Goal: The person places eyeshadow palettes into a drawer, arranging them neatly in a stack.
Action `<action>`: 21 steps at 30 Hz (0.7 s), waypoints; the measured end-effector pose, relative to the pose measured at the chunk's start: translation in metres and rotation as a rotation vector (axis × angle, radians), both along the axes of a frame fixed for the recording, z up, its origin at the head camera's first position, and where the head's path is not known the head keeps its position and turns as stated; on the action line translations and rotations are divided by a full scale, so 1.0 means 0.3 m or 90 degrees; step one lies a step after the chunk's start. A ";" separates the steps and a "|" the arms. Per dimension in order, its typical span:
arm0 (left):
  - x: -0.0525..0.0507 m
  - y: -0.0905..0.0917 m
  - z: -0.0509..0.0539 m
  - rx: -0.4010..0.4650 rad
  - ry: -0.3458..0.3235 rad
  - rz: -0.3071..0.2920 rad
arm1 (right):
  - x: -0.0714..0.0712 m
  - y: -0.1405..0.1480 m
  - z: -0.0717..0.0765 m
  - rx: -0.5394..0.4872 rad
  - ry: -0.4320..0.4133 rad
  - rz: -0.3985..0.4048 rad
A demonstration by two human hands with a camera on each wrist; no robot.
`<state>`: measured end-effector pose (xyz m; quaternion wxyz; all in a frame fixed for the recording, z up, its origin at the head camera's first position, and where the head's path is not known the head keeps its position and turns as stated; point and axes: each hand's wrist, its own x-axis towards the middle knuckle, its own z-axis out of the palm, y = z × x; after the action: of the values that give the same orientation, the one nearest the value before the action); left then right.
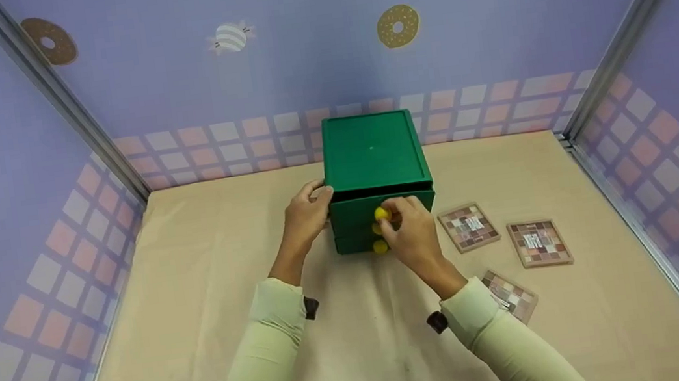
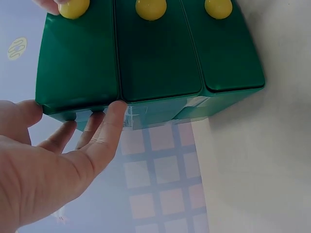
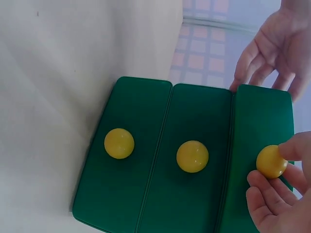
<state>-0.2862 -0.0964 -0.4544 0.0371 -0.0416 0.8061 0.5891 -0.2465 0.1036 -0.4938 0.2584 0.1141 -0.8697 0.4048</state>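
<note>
A green box [image 1: 374,153] with three drawers, each with a yellow knob [image 2: 151,7], stands near the back wall. Its top drawer [image 3: 262,114] sticks out slightly, leaving a dark gap under the lid. My right hand [image 1: 412,230] pinches the top drawer's yellow knob [image 3: 271,161] between thumb and fingers. Against the box's left side rests my left hand [image 1: 306,214]; in the left wrist view the fingers of this hand [image 2: 63,155] touch the side near the top drawer's edge, thumb at the top corner, without curling round anything.
Right of the box lie three square palettes with coloured tiles, one [image 1: 469,226] close to it, another [image 1: 540,243] farther right, and the third [image 1: 511,296] partly behind my right sleeve. Patterned walls enclose the cloth-covered table [image 1: 195,288] at the back and sides.
</note>
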 end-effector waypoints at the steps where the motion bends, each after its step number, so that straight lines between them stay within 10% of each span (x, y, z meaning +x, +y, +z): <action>1: 0.000 0.000 0.000 0.001 -0.001 0.000 | 0.010 0.002 -0.002 -0.001 0.000 0.003; 21: -0.003 0.000 -0.005 0.002 -0.008 -0.011 | 0.233 0.023 -0.016 0.036 0.034 0.001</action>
<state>-0.2871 -0.0965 -0.4561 0.0473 -0.0381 0.8050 0.5901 -0.1767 0.1105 -0.4986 0.2778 0.1325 -0.8735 0.3772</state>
